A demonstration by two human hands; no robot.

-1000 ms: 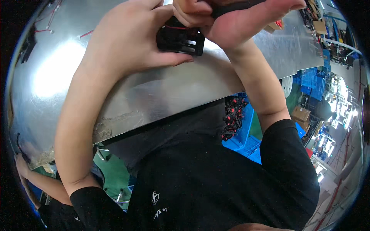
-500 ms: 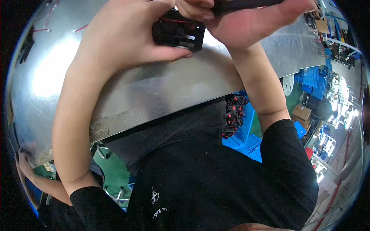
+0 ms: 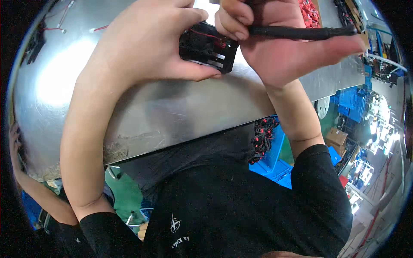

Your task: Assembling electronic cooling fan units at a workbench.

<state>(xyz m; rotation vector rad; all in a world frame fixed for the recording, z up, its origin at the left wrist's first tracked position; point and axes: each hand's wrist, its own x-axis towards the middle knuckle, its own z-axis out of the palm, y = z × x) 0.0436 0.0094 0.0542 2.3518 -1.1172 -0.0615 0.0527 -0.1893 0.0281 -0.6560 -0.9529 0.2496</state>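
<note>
My left hand (image 3: pixel 142 49) is closed around a small black plastic housing (image 3: pixel 207 49) just above the metal table. Thin red wires and pale metal strips show inside the housing, and my thumb presses along its near side. At the housing's right edge, the fingers of my right hand (image 3: pixel 279 60) are curled around a slim black pen-like tool (image 3: pixel 297 33). The tool lies across that palm, its rear end reaching right past the thumb. Its working tip is hidden by my fingers, so I cannot tell whether it touches the housing.
Red-tipped wires (image 3: pixel 100 29) lie on the metal table (image 3: pixel 172 112) at the far left. A pile of red parts (image 3: pixel 308 13) sits beyond my right hand. Below the table edge, black parts with red connectors (image 3: pixel 263 137) fill a blue crate (image 3: pixel 275 159). Another person's arm (image 3: pixel 41 193) is at left.
Both hands and the housing appear slightly lower and farther right. The pen-like tool has swung lower and shows more of its length. The other person's hand has moved up along the left rim.
</note>
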